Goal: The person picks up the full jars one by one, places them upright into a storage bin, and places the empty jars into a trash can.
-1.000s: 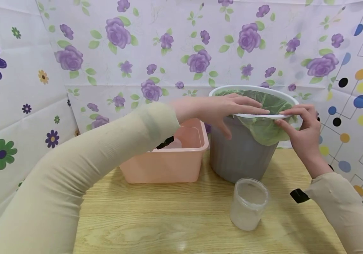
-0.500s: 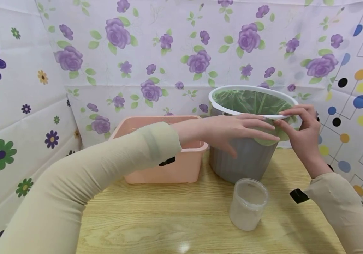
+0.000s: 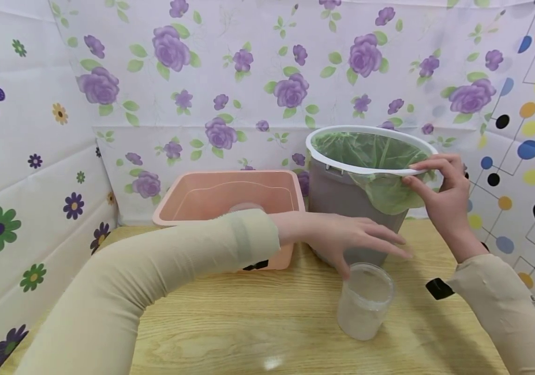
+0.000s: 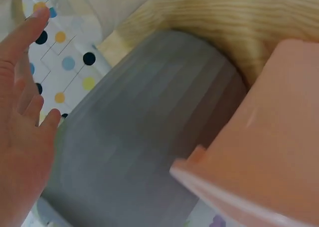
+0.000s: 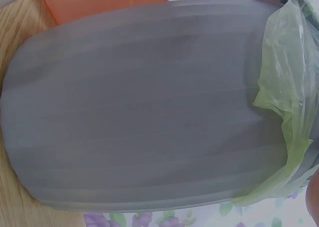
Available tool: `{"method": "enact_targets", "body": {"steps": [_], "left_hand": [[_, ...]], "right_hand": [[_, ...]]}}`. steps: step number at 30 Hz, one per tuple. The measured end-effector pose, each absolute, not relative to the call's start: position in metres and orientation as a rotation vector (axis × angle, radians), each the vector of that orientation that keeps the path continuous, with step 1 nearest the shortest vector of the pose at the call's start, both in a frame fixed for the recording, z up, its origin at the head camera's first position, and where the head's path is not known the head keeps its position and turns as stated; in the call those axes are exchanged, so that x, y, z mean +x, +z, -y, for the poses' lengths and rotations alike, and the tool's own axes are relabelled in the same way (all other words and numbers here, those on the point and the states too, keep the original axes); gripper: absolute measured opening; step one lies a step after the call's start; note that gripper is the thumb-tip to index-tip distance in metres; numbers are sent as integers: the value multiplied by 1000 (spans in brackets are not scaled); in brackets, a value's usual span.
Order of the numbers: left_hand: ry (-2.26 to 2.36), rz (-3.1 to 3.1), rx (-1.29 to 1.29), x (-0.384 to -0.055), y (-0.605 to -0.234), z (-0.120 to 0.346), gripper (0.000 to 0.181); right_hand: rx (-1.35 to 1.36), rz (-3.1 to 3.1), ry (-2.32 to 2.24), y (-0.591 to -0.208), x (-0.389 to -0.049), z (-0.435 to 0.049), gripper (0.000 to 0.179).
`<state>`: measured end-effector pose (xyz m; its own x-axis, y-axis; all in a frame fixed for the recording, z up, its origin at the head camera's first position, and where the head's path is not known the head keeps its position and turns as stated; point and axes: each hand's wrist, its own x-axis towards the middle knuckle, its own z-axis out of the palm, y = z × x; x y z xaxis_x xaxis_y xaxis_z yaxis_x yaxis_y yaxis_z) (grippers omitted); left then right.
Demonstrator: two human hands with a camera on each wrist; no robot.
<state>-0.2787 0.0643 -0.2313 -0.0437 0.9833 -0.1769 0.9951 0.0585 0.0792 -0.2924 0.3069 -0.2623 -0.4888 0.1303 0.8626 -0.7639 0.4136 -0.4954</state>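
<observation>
A grey trash can (image 3: 342, 192) with a white rim ring (image 3: 370, 170) stands at the back right. A thin green garbage bag (image 3: 391, 195) lines it and hangs over the front of the rim. My right hand (image 3: 450, 195) pinches the rim between thumb and fingers at the near right. My left hand (image 3: 354, 237) is in front of the can with fingers spread and nothing in it. Just below it stands a clear plastic jar (image 3: 363, 312), its rim partly behind my thumb. In the left wrist view the left palm (image 4: 22, 157) appears beside the can.
A pink plastic basin (image 3: 234, 179) stands left of the can, partly hidden by my left forearm; a clear round thing (image 3: 246, 207) shows inside it. Everything stands on a wood-grain table (image 3: 230, 323). Patterned sheets (image 3: 249, 78) enclose the back and sides.
My left hand has left the can's rim and moved down in front of the can toward the jar. The right hand has kept its pinch on the rim.
</observation>
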Motion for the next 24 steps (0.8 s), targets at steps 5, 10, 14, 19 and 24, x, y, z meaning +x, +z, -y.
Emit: {"method": "enact_targets", "body": {"steps": [5, 10, 14, 19, 24], "left_hand": [[-97, -2090, 2001, -281, -249, -72, 101], [-118, -2035, 1954, -281, -264, -85, 100], [-89, -2011, 1870, -283, -274, -91, 102], [-96, -2033, 1819, -289, -286, -92, 98], [-109, -2077, 1851, -294, -290, -92, 95]], "right_hand": [[556, 1744, 1218, -262, -292, -306, 21], [552, 1730, 1223, -260, -289, -305, 21], [545, 1743, 1230, -259, -287, -304, 21], [529, 1766, 1241, -261, -286, -304, 22], [550, 1744, 1244, -262, -288, -306, 22]]}}
